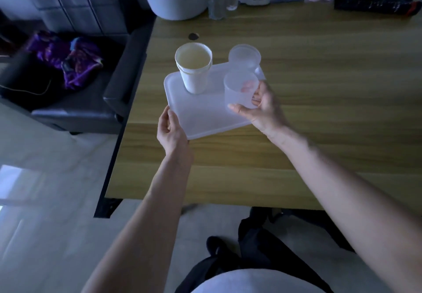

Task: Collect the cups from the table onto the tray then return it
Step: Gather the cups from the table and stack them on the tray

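Wooden surface is filling most of the view, with a dark sofa sitting off its left edge and clutter lining the far side. Near the left edge of the surface the tray is lying flat, close enough for both arms to be reaching it without stretching.

On the tray's far left a white cup is standing upright. A clear cup is standing at the far right corner, though whether it is fully on the tray I cannot tell. Spread this way, the cups are likely leaving room between them and keeping the load balanced.

At the right side, a second clear cup is being held upright over the tray, probably about to be set down. The right hand is wrapping its grip around this cup from the side. The left hand is pinching the tray's near left rim, apparently steadying it against sliding.
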